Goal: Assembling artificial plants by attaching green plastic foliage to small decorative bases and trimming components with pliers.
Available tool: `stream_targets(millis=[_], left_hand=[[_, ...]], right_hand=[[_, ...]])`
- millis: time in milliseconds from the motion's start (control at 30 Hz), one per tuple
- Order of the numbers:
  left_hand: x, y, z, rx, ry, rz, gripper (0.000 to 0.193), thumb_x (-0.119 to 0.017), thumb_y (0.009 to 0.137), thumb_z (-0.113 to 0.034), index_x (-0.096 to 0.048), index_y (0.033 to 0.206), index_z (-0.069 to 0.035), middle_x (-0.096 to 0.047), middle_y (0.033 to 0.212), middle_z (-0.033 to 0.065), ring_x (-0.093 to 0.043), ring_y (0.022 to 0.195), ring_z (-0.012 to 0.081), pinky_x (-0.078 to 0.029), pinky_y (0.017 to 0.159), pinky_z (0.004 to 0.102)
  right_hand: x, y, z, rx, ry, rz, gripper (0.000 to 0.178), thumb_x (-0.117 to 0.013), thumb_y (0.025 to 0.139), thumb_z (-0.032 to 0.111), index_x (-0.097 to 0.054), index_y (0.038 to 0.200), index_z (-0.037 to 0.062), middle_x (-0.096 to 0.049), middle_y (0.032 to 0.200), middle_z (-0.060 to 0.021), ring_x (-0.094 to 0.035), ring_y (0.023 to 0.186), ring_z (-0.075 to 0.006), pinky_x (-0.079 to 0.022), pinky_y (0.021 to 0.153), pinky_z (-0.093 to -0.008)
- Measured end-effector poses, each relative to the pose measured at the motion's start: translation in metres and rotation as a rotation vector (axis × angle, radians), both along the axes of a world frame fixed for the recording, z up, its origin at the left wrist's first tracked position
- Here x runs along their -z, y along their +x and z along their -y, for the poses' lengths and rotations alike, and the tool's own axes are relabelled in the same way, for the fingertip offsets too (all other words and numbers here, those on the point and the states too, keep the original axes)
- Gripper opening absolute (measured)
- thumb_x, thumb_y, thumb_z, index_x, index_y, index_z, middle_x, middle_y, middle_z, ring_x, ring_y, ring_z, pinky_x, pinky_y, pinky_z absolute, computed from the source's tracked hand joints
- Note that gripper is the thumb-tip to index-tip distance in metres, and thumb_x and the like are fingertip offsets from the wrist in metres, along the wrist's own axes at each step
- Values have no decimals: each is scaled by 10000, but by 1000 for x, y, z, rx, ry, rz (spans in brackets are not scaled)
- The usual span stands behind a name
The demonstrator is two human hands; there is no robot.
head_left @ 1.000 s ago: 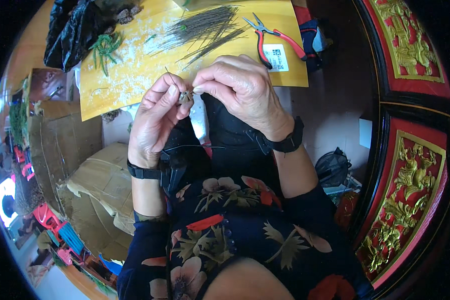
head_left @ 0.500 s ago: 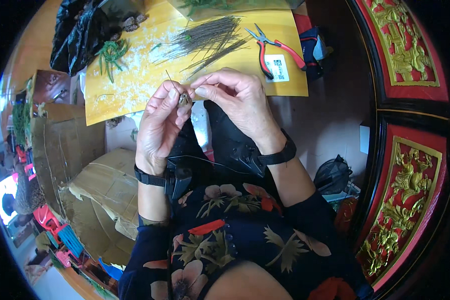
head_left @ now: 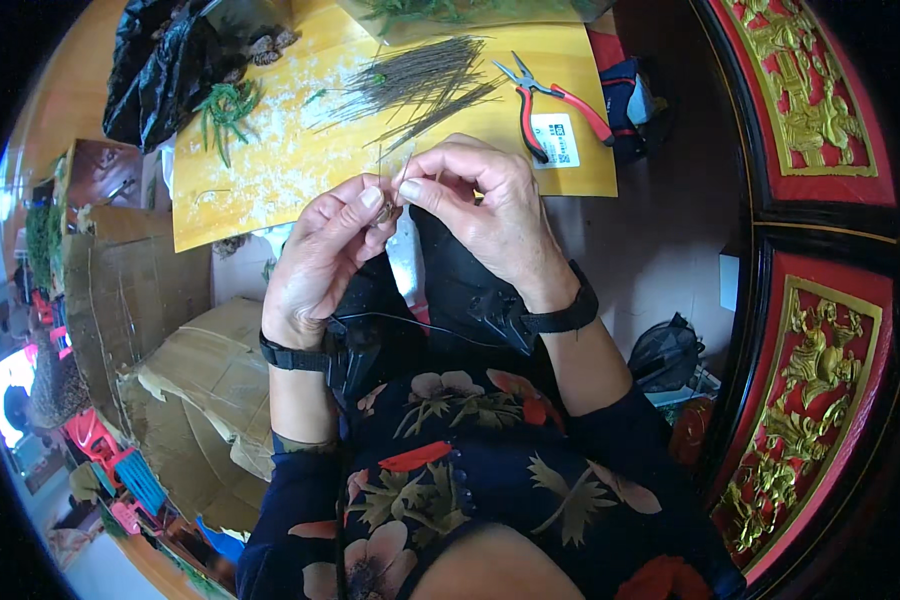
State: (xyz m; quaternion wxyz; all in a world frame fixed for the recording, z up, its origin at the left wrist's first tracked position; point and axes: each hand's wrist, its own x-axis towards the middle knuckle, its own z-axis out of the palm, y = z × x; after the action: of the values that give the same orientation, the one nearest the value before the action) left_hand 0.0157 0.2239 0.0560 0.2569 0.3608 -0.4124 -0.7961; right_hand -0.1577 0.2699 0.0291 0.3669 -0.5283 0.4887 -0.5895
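In front of my body, at the near edge of a yellow board [head_left: 270, 205], my two hands work close together. The fingers of my left hand [head_left: 315, 250] are closed around a small brown pinecone [head_left: 384, 213], mostly covered by the thumb and fingertips. My right hand [head_left: 490, 210] pinches a thin dark wire [head_left: 403, 172] just right of the cone. Another thin length sticks up above the left fingertips. How the wire meets the cone is hidden. Beyond my hands lies a bundle of dark thin wires [head_left: 420, 75].
Red-handled pliers [head_left: 532, 90] rest open on the board, over a white label [head_left: 558, 140]. Green sprigs [head_left: 228, 115], white crumbs and a black plastic bag [head_left: 160, 80] are at the left. Cardboard [head_left: 210, 370] lies lower left; carved red-and-gold panels [head_left: 820, 90] stand at the right.
The cone has turned in my left fingers and is more covered. My right hand has tilted, and the wire in its pinch now points upward. Both hands have shifted slightly.
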Motion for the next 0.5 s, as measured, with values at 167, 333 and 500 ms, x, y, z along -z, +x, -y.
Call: stream_targets(millis=[167, 333, 500], left_hand=[[2, -2, -4, -13, 39, -36, 260, -557, 950, -228, -592, 1078, -5, -562, 853, -15, -450, 689, 41, -365, 591, 150], [4, -4, -4, 1, 55, -46, 267, -554, 950, -225, -580, 1096, -3, -549, 852, -19, -443, 693, 50, -359, 587, 161], [2, -10, -6, -27, 50, -62, 257, -540, 956, -221, -570, 1090, -3, -543, 857, -16, -436, 684, 55, -357, 580, 170]], right_hand=[[-2, -1, 0, -51, 51, 7, 93, -663, 857, 64, -680, 907, -12, -631, 769, -7, -505, 623, -25, -397, 554, -178], [0, 1, 1, -73, 79, 30, 125, -635, 884, 85, -676, 929, -24, -644, 798, -25, -546, 658, -44, -428, 580, -186], [1, 0, 2, -92, 62, 50, 149, -606, 905, 91, -667, 952, -36, -654, 840, -50, -607, 733, -83, -477, 643, -202]])
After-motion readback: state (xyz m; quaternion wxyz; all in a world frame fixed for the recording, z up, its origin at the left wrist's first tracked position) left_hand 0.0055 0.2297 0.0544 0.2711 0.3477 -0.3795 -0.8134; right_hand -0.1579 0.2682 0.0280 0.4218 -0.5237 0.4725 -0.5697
